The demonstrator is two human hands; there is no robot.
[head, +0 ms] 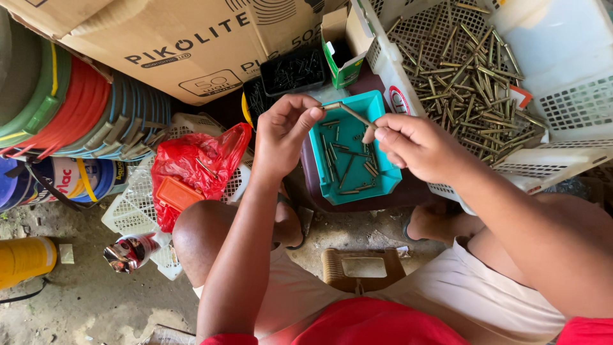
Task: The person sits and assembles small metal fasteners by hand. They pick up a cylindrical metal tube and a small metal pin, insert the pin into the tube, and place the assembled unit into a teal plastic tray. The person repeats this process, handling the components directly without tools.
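My left hand point(285, 131) and my right hand point(415, 145) together hold a thin brass-coloured rod point(353, 114) above a teal plastic tray point(382, 169). The left fingertips pinch its upper end, the right thumb and forefinger pinch its lower end. Several more short brass rods lie in the teal tray. To the right, a white perforated basket point(562, 108) holds a heap of similar brass rods point(472, 83).
A red plastic bag point(195, 163) lies on a white basket at my left knee. Cardboard boxes point(185, 45), stacked coloured buckets point(70, 105) and black trays of small parts point(294, 70) stand behind. A yellow container point(25, 259) and a small wooden stool point(363, 268) sit on the dirt floor.
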